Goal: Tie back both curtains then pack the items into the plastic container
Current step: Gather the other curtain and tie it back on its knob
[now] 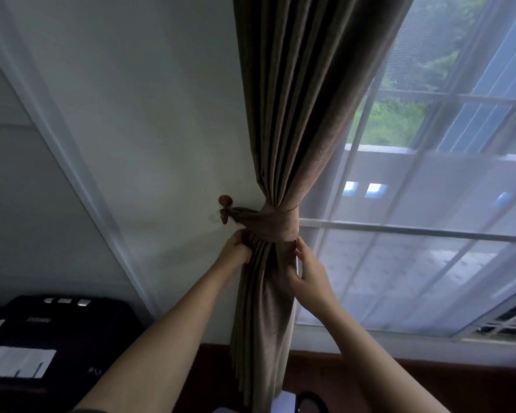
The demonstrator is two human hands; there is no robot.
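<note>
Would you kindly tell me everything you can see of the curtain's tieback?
The tieback is a brown fabric band matching the curtain, with a thin cord along its upper edge. It wraps snugly round the gathered folds, and its narrowed end runs left to a round wooden knob on the white wall. It looks taut. The left hand and right hand grip the curtain just under its lower edge; whether they touch the band I cannot tell.

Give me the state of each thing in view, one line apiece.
brown curtain: gathered, bound by the tie-back.
tie-back: wrapped round the curtain, looped on the wall knob.
left hand: grips folds below the tie-back.
right hand: grips the curtain's right edge.
sheer curtain: hanging spread flat.
</note>
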